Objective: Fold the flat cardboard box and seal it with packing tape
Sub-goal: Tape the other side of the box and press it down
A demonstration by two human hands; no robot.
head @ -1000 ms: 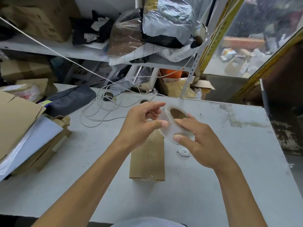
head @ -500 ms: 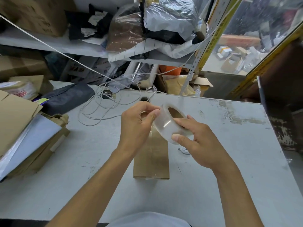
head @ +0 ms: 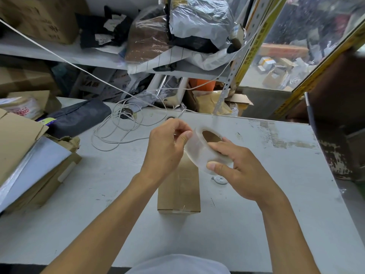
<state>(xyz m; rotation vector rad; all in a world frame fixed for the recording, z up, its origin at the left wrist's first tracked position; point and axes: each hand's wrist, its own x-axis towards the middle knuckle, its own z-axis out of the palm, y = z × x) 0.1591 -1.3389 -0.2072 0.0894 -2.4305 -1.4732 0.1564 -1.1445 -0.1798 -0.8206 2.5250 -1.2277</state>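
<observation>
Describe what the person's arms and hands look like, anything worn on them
Both forearms are bare up to the frame's bottom edge: no sleeves, gloves, watch or rings visible. The left hand and right hand have short, unpainted nails on the fingers. Pale clothing shows at bottom centre.

Grey table point(head: 256, 224): cardboard box point(head: 178, 191), cable coil point(head: 118, 133), flat cartons point(head: 29, 155).

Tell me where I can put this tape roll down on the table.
Free: the bare table right of the cardboard box, out to the right edge, apart from a small white disc beside the box; also the near-left stretch between the box and the cardboard pile. Crowded: the far left, with the coiled white cord and a dark bag.
</observation>
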